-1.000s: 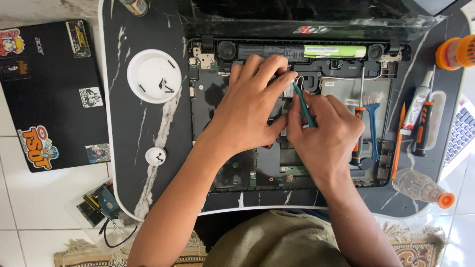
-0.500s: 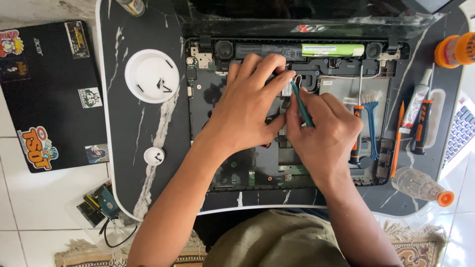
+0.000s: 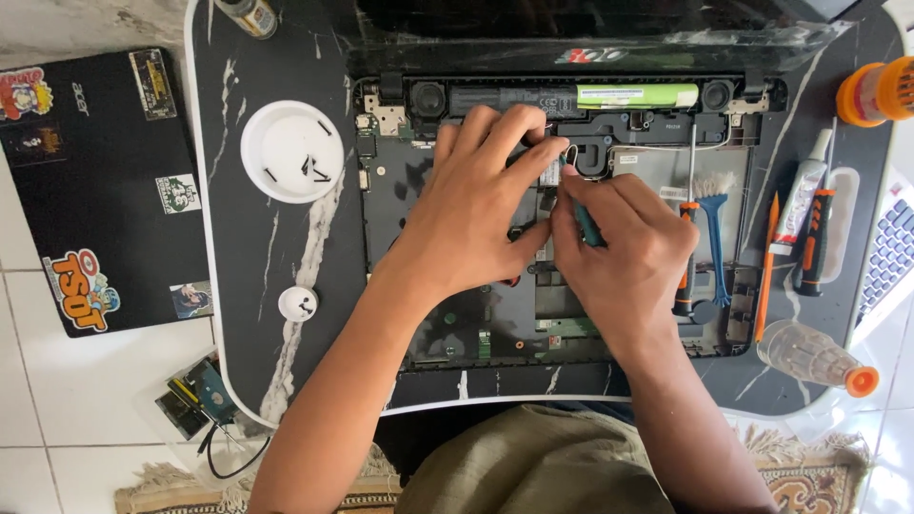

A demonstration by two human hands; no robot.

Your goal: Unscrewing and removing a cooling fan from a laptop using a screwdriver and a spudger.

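Observation:
An opened laptop base [image 3: 419,190] with its inner boards bare lies on a black marble-look table [image 3: 286,257]. My left hand [image 3: 476,205] rests flat on the middle of the laptop, its fingertips by a small card near the hinge. My right hand [image 3: 624,252] is closed around a teal-handled tool [image 3: 586,227] that points down at the same spot, right beside the left fingertips. The tool's tip is hidden between my fingers.
A white round dish [image 3: 291,150] with screws and a small white cap [image 3: 298,304] sit left of the laptop. Screwdrivers, a blue brush [image 3: 714,238], a tube and a plastic bottle [image 3: 814,357] lie right. A stickered black laptop [image 3: 95,190] lies on the floor at left.
My right hand has tilted the teal tool more upright and closed in on it, hiding most of it. The left hand stays spread on the laptop.

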